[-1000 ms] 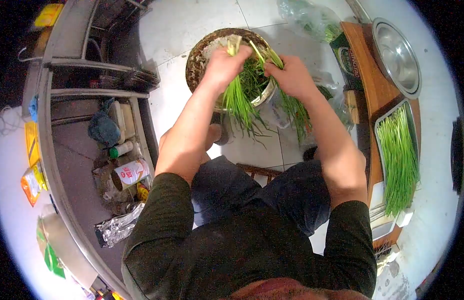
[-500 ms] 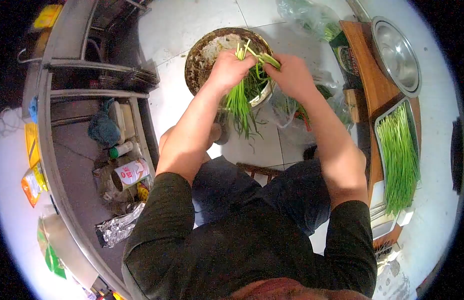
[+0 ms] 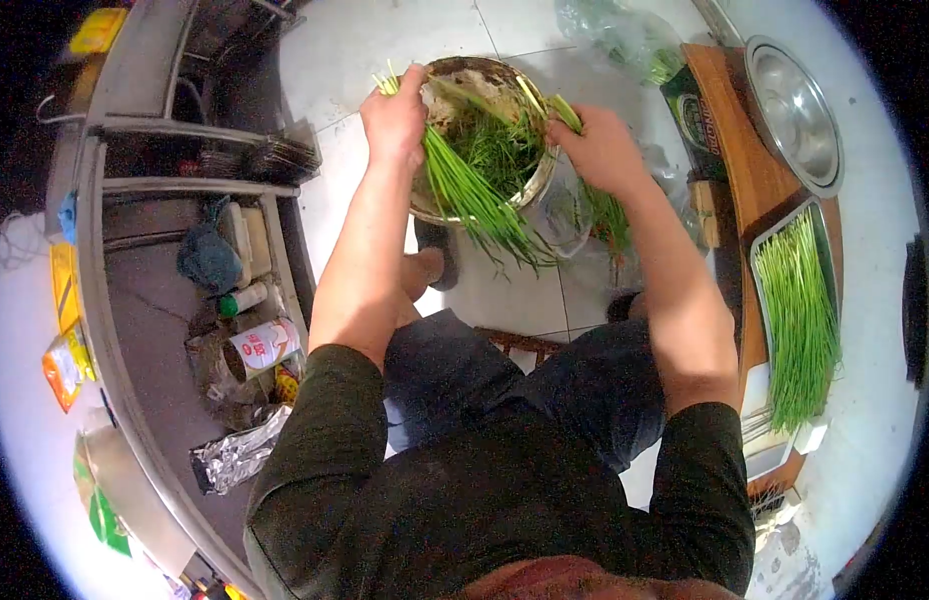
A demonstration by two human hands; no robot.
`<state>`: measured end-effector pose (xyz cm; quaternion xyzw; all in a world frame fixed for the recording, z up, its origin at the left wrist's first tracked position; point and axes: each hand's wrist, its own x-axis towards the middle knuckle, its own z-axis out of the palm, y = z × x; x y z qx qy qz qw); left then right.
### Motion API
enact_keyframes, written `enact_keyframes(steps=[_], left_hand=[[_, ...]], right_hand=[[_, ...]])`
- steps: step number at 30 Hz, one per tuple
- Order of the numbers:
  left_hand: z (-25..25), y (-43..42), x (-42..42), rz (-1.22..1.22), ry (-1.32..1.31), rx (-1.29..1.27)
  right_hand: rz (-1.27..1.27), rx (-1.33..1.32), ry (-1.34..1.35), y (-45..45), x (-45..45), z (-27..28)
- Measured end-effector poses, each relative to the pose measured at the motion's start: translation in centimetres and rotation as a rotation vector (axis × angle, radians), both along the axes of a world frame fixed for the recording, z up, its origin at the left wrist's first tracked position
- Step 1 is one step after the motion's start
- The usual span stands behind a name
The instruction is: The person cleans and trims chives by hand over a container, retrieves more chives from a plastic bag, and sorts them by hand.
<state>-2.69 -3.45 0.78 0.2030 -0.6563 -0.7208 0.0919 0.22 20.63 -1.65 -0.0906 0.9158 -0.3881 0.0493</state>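
Note:
My left hand (image 3: 395, 122) is closed around a bunch of chives (image 3: 475, 200). Their pale cut ends stick up past the thumb, and the green leaves slant down to the right across the bucket's rim. On the right, my right hand (image 3: 603, 150) grips a few chive stalks (image 3: 566, 113) between thumb and fingers, beside the bucket. Between the two hands stands a round, dirty bucket (image 3: 432, 205) with loose green trimmings (image 3: 500, 155) inside. Green leaves also show below my right hand; whether they hang from it or lie behind it I cannot tell.
At right, a metal tray (image 3: 764, 275) of neatly laid chives (image 3: 797, 330) and a steel bowl (image 3: 793, 115) rest on a wooden surface (image 3: 740, 150). Plastic bags (image 3: 625, 35) with greens lie on the floor. A shelf (image 3: 150, 300) at left holds a can (image 3: 265, 347) and crumpled foil (image 3: 240, 450).
My hands have moved apart. The left one has swung left with its bunch, the leaves now slanting rightward; the right one has shifted slightly right with its stalks. More of the bucket's contents shows.

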Motion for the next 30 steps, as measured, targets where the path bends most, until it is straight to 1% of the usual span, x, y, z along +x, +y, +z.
enact_keyframes(steps=[1, 4, 5, 6, 8, 10, 11, 14, 18, 20, 24, 30], left_hand=[[-0.2, 0.1, 0.0, 0.028, 0.006, -0.004], [0.2, 1.2, 0.9, -0.105, -0.057, -0.195], [0.9, 1.9, 1.6, -0.166, -0.142, -0.247], [0.3, 2.5, 1.8, -0.244, -0.108, -0.237], [-0.5, 3.6, 2.6, -0.414, -0.011, -0.311], [-1.2, 4.1, 2.8, -0.569, 0.019, -0.229], [-1.4, 4.3, 2.9, -0.577, 0.055, -0.242], [-1.9, 4.3, 2.7, -0.554, -0.014, -0.303], [-1.9, 4.2, 2.8, -0.558, -0.031, -0.202], [-1.4, 4.1, 2.9, -0.575, -0.043, -0.212], [-1.9, 3.4, 2.4, -0.636, -0.02, -0.263], [-1.7, 3.5, 2.7, -0.611, 0.005, -0.33]], right_hand=[[0.01, -0.028, -0.014, -0.1, 0.0, -0.1], [0.025, -0.079, -0.103, -0.5, 0.0, 0.2], [0.027, -0.089, -0.142, -0.6, 0.0, 0.3], [0.032, -0.118, -0.142, -0.7, 0.1, 0.3], [0.042, -0.177, -0.141, -0.9, 0.1, 0.1], [0.047, -0.2, -0.192, -1.2, 0.3, 0.9], [0.05, -0.213, -0.216, -1.3, 0.3, 1.2], [0.083, -0.186, -0.191, -1.3, 0.0, 0.3], [0.075, -0.225, -0.091, -1.4, 0.4, -0.1], [0.094, -0.206, -0.059, -1.3, 0.3, 0.1], [0.13, -0.237, -0.116, -1.0, 0.4, 0.3], [0.141, -0.255, -0.213, -1.0, 0.5, 0.6]])
